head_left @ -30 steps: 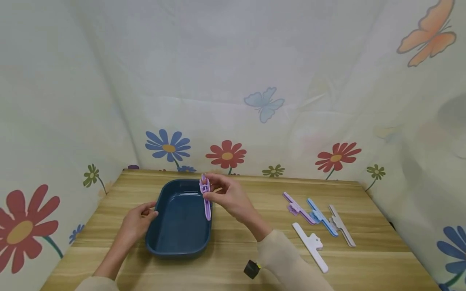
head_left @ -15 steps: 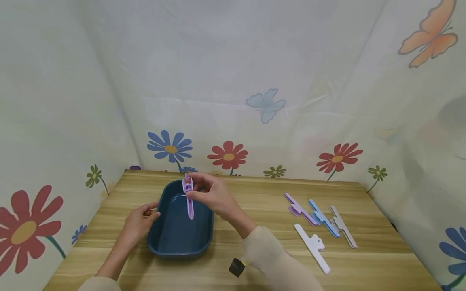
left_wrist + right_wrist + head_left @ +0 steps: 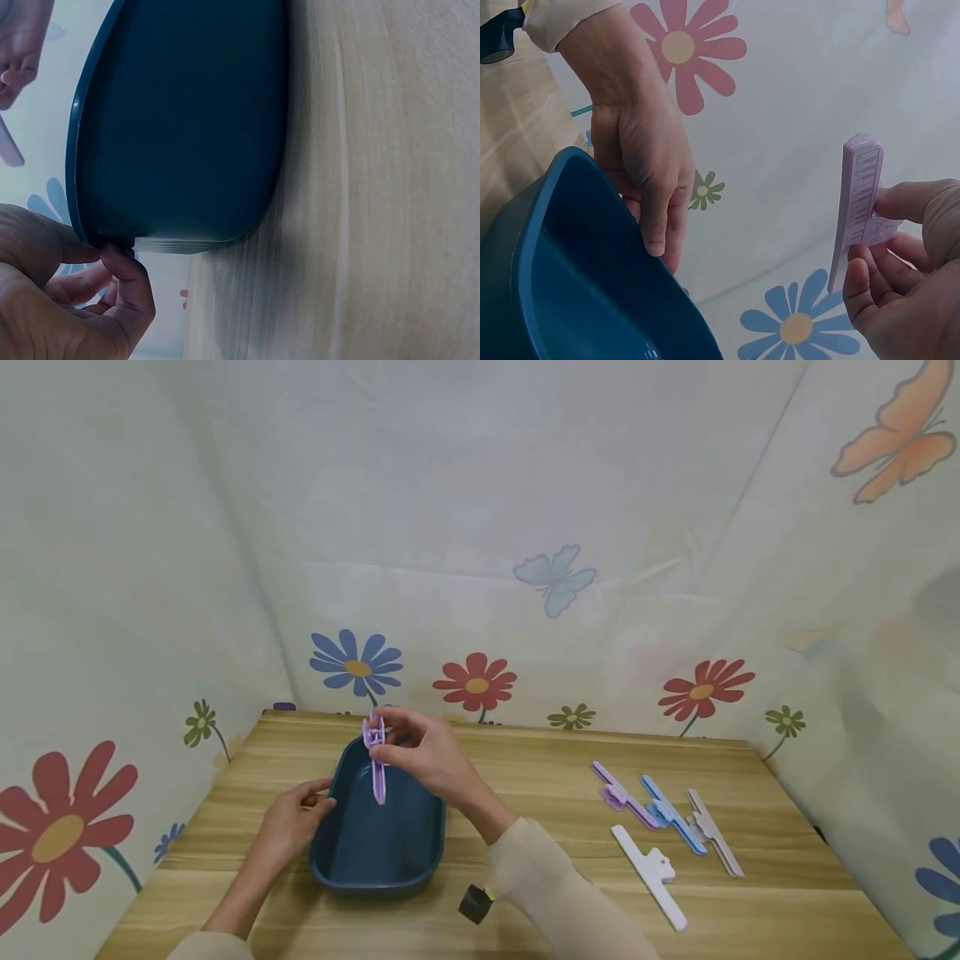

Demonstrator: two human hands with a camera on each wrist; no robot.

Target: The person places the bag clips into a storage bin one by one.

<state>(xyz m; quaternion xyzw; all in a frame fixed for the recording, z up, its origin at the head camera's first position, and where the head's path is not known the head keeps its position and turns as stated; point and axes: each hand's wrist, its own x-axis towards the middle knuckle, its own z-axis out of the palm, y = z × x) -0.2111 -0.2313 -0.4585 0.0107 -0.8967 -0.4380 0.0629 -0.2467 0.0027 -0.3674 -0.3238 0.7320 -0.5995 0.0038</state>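
Observation:
A dark blue rectangular basin stands on the left part of the table. My left hand pinches its left rim; the left wrist view shows thumb and finger meeting at that rim. Above the basin's far part, my right hand pinches a light purple bag clip by its grip tabs. The clip hangs with its long bar pointing down, apart from the basin. In the right wrist view, ruler-like marks run along the clip's bar.
To the right lie a purple clip, a blue clip, a greyish clip and a larger white clip. A black cube sits at the right sleeve. Flowered cloth surrounds the wooden table.
My right hand has carried the purple clip leftward, from the basin's right rim to over its far left part. The left hand keeps its grip on the rim. The view has shifted slightly.

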